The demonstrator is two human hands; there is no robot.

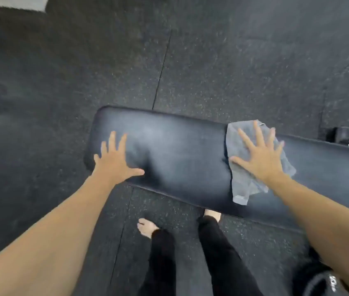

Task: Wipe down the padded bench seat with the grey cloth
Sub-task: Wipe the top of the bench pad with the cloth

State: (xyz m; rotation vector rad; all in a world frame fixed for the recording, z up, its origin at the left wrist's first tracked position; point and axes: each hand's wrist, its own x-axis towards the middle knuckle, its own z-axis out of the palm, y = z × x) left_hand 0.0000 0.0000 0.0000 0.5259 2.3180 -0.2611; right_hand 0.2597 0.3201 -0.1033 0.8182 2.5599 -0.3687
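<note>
The floor [212, 60] is dark and speckled, with thin lines between its mats. Two bare feet [146, 227] stand on it under black trousers [222, 253]. Blurry black things [348, 138] sit at the edges.

Bare arms, no sleeves; black trousers [222, 253], 2 bare feet [146, 227].

The worktop [182, 159] is a long black padded seat that runs from the middle of the frame off the right edge. On it, right of centre, lies a crumpled grey cloth [239, 178], with one corner hanging over the near edge. A right hand [261, 154] is spread flat on the cloth, and a left hand [113, 161] flat on the bare padding near its left end.
</note>
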